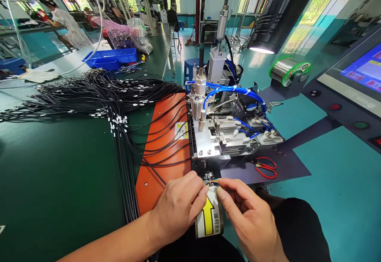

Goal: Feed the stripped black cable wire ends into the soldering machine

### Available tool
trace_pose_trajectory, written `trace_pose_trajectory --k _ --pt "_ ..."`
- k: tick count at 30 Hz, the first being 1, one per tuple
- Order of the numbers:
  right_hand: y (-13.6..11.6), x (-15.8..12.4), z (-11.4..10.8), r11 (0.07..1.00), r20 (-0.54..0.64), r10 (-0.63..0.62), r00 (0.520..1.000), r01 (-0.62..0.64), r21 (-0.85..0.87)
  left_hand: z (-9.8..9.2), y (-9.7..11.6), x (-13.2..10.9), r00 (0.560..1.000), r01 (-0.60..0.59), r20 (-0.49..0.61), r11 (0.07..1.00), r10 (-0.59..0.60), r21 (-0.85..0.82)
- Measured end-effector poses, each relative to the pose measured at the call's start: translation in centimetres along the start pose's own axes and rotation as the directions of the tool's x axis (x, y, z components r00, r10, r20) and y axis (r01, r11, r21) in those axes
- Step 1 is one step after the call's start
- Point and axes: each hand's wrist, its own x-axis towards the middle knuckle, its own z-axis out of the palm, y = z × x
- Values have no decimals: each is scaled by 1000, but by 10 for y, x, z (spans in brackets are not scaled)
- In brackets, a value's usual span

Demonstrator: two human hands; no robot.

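Note:
My left hand is closed around the end of a black cable, at the front edge of the machine. Thin coloured wires fan out of that end between my two hands. With index finger and thumb, my right hand pinches at the tips of these wires; the exact contact is small and partly hidden. Right below the fingers is a rounded part with a yellow arrow label. Several more black cables lie across the orange plate left of the machine.
A large heap of black cables covers the bench at left. Blue trays stand behind it. Red-handled scissors, a solder spool, a lamp and a control panel are at right. A person sits far left.

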Motion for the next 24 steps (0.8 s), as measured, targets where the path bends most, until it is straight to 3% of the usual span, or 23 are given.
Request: trace_pose_trajectory --k 10,16,24 --pt "-1 -1 1 998 2 -52 999 52 -47 3 0 -1 1000 -19 -5 994 19 104" --pt "1 6 -4 956 -52 -215 975 199 -216 2 0 -1 999 -40 -17 995 41 90" --pt "-20 26 -14 869 258 -268 928 349 -352 -4 3 -1 992 -128 16 986 127 109"
